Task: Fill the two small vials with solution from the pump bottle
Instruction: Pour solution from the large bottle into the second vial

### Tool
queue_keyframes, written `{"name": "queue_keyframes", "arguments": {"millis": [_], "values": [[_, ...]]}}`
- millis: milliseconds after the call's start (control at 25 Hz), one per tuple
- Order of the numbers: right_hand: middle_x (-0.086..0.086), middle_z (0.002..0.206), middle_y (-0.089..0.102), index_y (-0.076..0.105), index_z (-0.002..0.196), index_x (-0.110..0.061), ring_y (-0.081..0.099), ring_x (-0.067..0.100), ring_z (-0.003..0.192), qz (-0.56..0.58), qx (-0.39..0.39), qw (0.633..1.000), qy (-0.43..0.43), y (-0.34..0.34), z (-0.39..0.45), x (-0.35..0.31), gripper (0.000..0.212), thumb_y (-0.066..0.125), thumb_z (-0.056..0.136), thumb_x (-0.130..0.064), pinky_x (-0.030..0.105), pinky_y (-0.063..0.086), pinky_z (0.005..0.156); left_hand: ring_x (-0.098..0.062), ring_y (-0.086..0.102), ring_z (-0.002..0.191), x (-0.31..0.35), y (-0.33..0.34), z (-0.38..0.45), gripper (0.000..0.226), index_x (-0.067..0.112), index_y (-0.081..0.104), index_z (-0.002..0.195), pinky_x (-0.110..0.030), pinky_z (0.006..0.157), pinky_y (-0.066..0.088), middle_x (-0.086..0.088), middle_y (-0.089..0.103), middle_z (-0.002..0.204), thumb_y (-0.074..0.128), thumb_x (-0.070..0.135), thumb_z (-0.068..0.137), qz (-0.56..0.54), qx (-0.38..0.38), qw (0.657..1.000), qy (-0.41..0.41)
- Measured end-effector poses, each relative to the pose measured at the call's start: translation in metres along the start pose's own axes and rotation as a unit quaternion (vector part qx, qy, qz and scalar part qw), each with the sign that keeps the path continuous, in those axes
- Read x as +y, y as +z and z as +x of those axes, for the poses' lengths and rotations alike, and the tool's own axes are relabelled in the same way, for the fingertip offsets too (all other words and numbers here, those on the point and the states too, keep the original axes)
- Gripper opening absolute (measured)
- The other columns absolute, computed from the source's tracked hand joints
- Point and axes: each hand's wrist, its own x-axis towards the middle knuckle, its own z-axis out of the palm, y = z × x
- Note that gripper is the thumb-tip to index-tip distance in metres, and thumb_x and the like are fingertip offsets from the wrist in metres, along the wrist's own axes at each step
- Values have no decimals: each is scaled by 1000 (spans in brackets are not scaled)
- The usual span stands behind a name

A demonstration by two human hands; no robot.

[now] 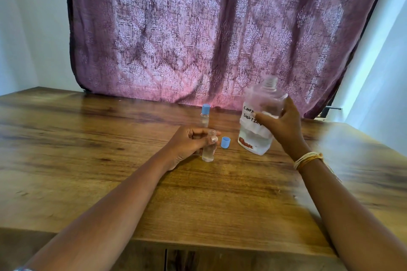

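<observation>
My left hand (189, 142) grips an uncapped clear vial (208, 149) that stands on the wooden table (88, 138), with some clear liquid in it. Its blue cap (225, 142) lies just to the right. A second vial (205, 116) with a blue cap on stands behind. My right hand (280, 124) holds the large clear bottle (259, 116), which has a white label reading "solution", an open threaded neck with no pump on it, and is tilted slightly and blurred. Its base looks close to the table.
A purple patterned curtain (220, 33) hangs along the table's far edge. White walls flank it on both sides. The table's front edge (198, 242) lies close to me. Bracelets circle my right wrist (308, 159).
</observation>
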Motion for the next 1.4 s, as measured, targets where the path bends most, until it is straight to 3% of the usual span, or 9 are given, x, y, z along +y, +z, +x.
{"name": "queue_keyframes", "arguments": {"millis": [160, 360, 480, 640, 760, 1000, 1120, 1280, 1400], "values": [[1, 97, 73, 56, 106, -24, 73, 10, 81, 150, -15, 985, 88, -3, 2, 8, 48, 80, 72, -2, 22, 58, 64, -27, 75, 92, 0, 0, 0, 32, 20, 77, 103, -41, 81, 61, -10, 79, 96, 76, 28, 72, -1, -7, 1000, 0], [1, 99, 75, 58, 113, -17, 74, 16, 89, 188, -50, 976, 100, -1, 1, 12, 49, 81, 72, -6, 28, 59, 69, -23, 75, 91, 0, -1, -1, 30, 23, 78, 102, -33, 73, 61, -7, 79, 95, 76, 30, 73, -1, -4, 1000, -2], [9, 104, 75, 64, 105, -27, 72, 26, 96, 134, -157, 973, 99, -7, 5, 11, 46, 84, 67, -10, 42, 61, 77, -19, 76, 91, 0, -1, -1, 29, 27, 78, 100, -24, 66, 57, -3, 79, 95, 76, 33, 72, -1, -4, 1000, -7], [20, 121, 64, 53, 123, -1, 63, 31, 115, -14, -265, 962, 61, -12, 10, 21, 71, 85, 61, 7, 44, 54, 96, -18, 76, 89, 0, -1, -1, 29, 27, 78, 100, -22, 64, 57, -3, 80, 94, 76, 32, 72, -1, -1, 1000, -7], [12, 118, 68, 57, 122, -4, 65, 21, 111, -49, -268, 961, 51, -14, 9, 26, 68, 86, 61, 4, 32, 56, 92, -19, 76, 90, 0, -1, -1, 29, 25, 78, 102, -22, 64, 56, -4, 79, 95, 75, 31, 74, -3, -4, 1000, -4], [3, 111, 70, 63, 112, -18, 67, 13, 100, -18, -150, 975, 162, -11, -2, 35, 51, 84, 68, -4, 19, 56, 71, -20, 75, 93, 1, 0, -1, 31, 23, 77, 104, -20, 62, 54, -4, 79, 97, 75, 32, 74, 2, -1, 1000, -11], [6, 113, 68, 61, 117, -13, 66, 19, 100, -41, -158, 969, 186, -14, -5, 23, 55, 85, 68, -5, 31, 54, 85, -18, 74, 91, 1, -1, -1, 29, 22, 76, 105, -19, 61, 53, -5, 79, 98, 74, 30, 77, 7, 3, 1000, -13], [-12, 55, 64, 57, 69, -23, 60, -2, 50, -245, -273, 902, 228, -26, 1, -3, 30, 87, 68, -18, 11, 44, 47, -25, 74, 93, 2, 0, -1, 20, 21, 77, 104, -21, 60, 52, -7, 79, 97, 73, 21, 84, 14, 16, 1000, -16], [1, 49, 64, 58, 66, -8, 61, 8, 40, -244, -288, 891, 253, -8, -6, -18, 26, 81, 76, -15, 17, 45, 39, -38, 70, 100, 0, 0, 2, 18, 24, 77, 101, -27, 63, 45, -10, 78, 98, 72, 22, 84, 22, 21, 999, -10]]}}
